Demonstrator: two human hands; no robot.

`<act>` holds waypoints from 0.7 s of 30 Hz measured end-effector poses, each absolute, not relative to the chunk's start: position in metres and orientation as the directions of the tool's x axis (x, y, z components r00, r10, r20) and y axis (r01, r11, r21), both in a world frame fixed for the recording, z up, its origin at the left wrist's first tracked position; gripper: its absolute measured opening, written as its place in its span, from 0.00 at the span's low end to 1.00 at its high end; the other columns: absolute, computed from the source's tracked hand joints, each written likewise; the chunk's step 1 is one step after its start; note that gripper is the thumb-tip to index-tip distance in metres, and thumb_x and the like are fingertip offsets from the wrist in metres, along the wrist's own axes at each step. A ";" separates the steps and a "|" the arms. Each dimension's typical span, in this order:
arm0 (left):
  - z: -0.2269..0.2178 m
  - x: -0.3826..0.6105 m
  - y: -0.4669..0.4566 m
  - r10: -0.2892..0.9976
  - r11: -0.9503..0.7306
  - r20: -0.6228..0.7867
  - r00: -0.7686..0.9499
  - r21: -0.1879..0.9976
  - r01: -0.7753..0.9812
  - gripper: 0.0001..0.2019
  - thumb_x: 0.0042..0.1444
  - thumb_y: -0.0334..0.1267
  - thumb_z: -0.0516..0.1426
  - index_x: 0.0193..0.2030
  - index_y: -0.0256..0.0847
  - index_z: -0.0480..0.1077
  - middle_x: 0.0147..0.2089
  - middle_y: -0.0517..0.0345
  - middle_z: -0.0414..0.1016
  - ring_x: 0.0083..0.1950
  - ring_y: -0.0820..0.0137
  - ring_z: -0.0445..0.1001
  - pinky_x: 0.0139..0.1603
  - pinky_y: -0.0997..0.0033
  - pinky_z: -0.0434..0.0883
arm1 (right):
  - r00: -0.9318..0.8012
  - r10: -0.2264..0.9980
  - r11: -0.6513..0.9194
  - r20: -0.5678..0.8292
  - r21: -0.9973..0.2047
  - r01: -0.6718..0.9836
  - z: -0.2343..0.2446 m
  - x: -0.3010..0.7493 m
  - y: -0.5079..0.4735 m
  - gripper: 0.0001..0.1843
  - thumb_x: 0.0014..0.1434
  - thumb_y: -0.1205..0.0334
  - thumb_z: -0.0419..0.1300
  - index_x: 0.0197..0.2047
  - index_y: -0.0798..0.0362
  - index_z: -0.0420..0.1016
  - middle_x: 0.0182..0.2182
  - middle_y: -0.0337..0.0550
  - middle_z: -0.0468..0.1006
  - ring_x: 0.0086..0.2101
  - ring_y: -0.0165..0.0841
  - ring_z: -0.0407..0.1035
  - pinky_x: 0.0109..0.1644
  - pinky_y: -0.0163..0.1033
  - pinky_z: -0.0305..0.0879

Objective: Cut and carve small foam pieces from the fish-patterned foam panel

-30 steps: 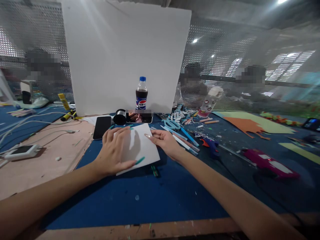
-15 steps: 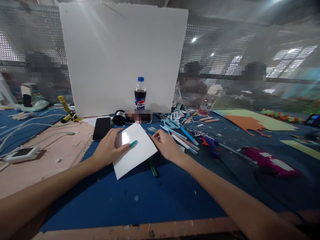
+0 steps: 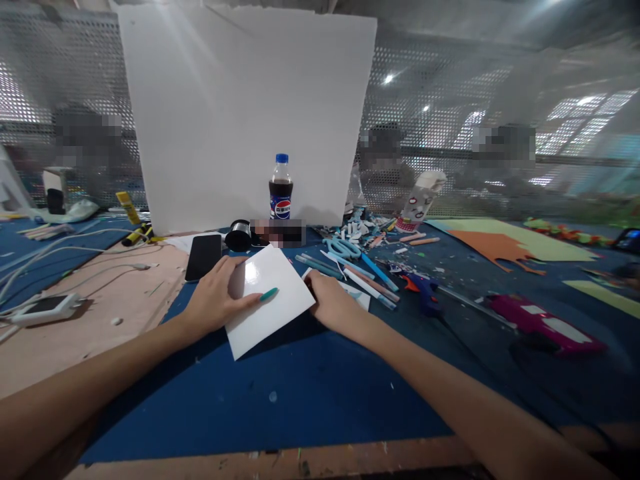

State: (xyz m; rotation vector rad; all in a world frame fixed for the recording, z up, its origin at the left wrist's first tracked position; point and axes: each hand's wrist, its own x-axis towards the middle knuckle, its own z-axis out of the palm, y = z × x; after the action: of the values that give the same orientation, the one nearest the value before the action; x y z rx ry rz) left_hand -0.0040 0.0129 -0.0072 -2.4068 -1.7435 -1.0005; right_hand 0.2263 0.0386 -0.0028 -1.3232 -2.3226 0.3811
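Observation:
My left hand (image 3: 214, 293) grips a glossy white card (image 3: 275, 303) by its left side, the thumb lying across the top and the fingers behind. A long teal nail tip (image 3: 269, 294) shows at that thumb. The card is held tilted above the blue mat (image 3: 280, 400). Against the card's right corner, my right hand (image 3: 333, 300) has its fingers curled in; the fingertips are mostly hidden, and I cannot make out what they hold. Just beyond this hand lies a white piece (image 3: 357, 295), partly covered by it.
Behind the card stand a cola bottle (image 3: 281, 190), a black phone (image 3: 204, 257) and a wire spool (image 3: 238, 235). To the right lie blue scissors (image 3: 343, 249), several pens (image 3: 370, 288), a blue glue gun (image 3: 423, 288) and a magenta glue gun (image 3: 547, 325). Cables (image 3: 65, 243) cross the left side.
My right hand has shifted slightly down and turned, its fingers more curled. The green stick under the card is out of sight now. More of the white piece beyond my right hand shows.

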 end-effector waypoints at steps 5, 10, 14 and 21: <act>-0.005 -0.006 0.014 0.859 -0.376 0.490 0.147 0.409 0.832 0.27 0.46 0.56 0.56 0.49 0.40 0.62 0.46 0.48 0.69 0.46 0.57 0.69 0.42 0.57 0.68 | -0.317 0.914 0.398 0.254 -0.713 0.577 0.007 0.226 0.050 0.04 0.55 0.68 0.50 0.34 0.54 0.65 0.30 0.45 0.74 0.29 0.33 0.67 0.28 0.35 0.58; -0.011 -0.003 0.017 0.963 -0.239 0.256 0.081 0.679 0.694 0.25 0.47 0.54 0.57 0.47 0.40 0.66 0.44 0.49 0.71 0.42 0.58 0.71 0.36 0.64 0.68 | -0.398 0.915 0.063 -0.074 -0.945 0.321 0.014 0.220 0.040 0.20 0.55 0.45 0.52 0.32 0.56 0.66 0.23 0.41 0.70 0.21 0.28 0.63 0.22 0.33 0.54; -0.013 -0.003 0.024 0.999 0.006 -0.015 0.032 0.966 0.257 0.22 0.51 0.54 0.53 0.43 0.36 0.68 0.36 0.52 0.72 0.31 0.67 0.71 0.26 0.73 0.66 | -0.393 0.916 0.073 -0.075 -0.935 0.347 0.011 0.221 0.040 0.24 0.49 0.42 0.58 0.35 0.57 0.68 0.27 0.44 0.72 0.25 0.31 0.65 0.25 0.33 0.56; -0.011 -0.007 0.032 0.992 0.109 -0.074 0.103 0.915 -0.389 0.15 0.55 0.43 0.54 0.44 0.35 0.67 0.42 0.50 0.74 0.41 0.69 0.72 0.41 0.74 0.70 | -0.224 0.968 0.173 0.110 -0.943 0.286 0.007 0.222 0.045 0.21 0.54 0.45 0.54 0.41 0.54 0.67 0.33 0.45 0.73 0.33 0.35 0.67 0.32 0.37 0.62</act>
State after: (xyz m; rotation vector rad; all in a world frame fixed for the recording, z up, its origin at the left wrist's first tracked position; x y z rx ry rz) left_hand -0.0066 0.0316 -0.0106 -2.2569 -2.2776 -3.1800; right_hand 0.2221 0.0447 0.0074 -1.2135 -1.6565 1.0858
